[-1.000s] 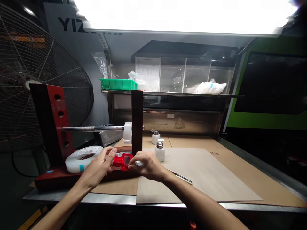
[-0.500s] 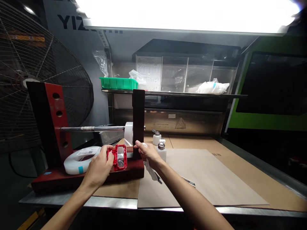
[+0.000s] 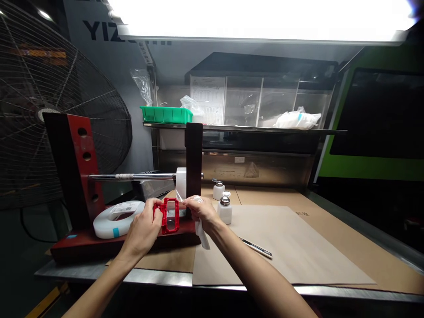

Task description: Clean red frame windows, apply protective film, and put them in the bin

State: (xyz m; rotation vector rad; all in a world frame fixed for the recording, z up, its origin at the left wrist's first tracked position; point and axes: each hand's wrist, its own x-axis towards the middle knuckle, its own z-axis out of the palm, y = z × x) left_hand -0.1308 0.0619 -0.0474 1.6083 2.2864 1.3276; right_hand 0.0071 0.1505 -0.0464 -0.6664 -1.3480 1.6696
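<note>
My left hand (image 3: 145, 225) is closed around the left side of a red plastic frame (image 3: 176, 215) with a see-through window. Just to its right, my right hand (image 3: 204, 211) pinches with thumb and forefinger close to the frame's upper corner. A crumpled white cloth or tissue (image 3: 202, 236) is held in that hand and hangs below the palm. Above the fingertips, a thin clear strip (image 3: 179, 194) runs down from a white roll (image 3: 181, 177) on a metal rod (image 3: 152, 176). Whether the fingertips grip this strip is hard to make out.
A red and black stand (image 3: 194, 154) carries the rod; a large translucent tape roll (image 3: 102, 225) lies on its base. Two white pump bottles (image 3: 225, 214) and a utility knife (image 3: 256, 248) are on the cardboard-covered table (image 3: 314, 247). A green bin (image 3: 165, 115) sits on the shelf.
My right hand has come slightly left, nearer the red frame and the white roll. The red frame is turned a little, and the clear strip now shows above the fingertips.
</note>
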